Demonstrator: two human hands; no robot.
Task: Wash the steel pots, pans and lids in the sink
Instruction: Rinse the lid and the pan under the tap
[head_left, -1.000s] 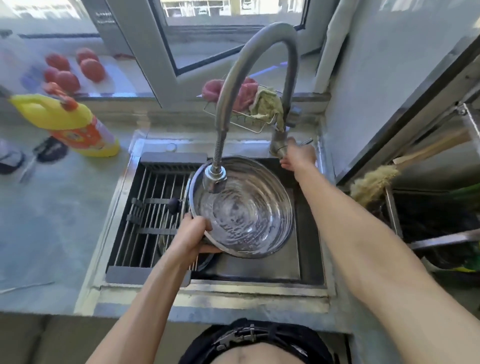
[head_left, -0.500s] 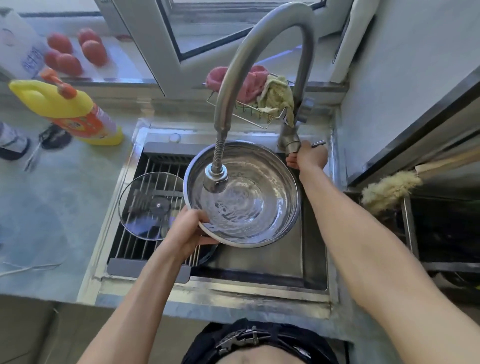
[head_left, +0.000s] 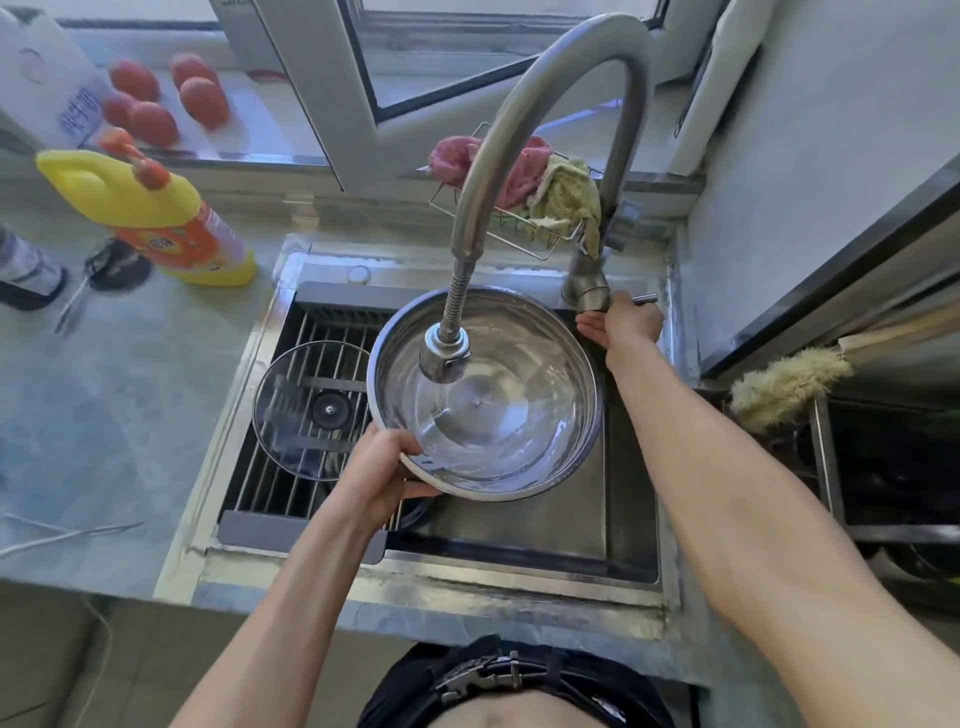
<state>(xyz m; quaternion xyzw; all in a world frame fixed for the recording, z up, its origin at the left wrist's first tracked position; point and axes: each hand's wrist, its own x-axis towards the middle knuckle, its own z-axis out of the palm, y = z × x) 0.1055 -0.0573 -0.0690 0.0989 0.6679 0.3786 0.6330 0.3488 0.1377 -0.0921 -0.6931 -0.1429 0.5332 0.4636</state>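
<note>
Place: a home kitchen, at the wash-up corner under a window.
Sink: a steel sink (head_left: 628, 519) sunk into a grey stone bench (head_left: 104, 415), with a tall curved pull-out tap (head_left: 545, 104) over it.
Beside it: a yellow detergent bottle with an orange label (head_left: 156, 208) on the bench.
Window sill: red tomatoes (head_left: 150, 122); a wire rack holding pink and yellow cloths (head_left: 540, 192).
</note>
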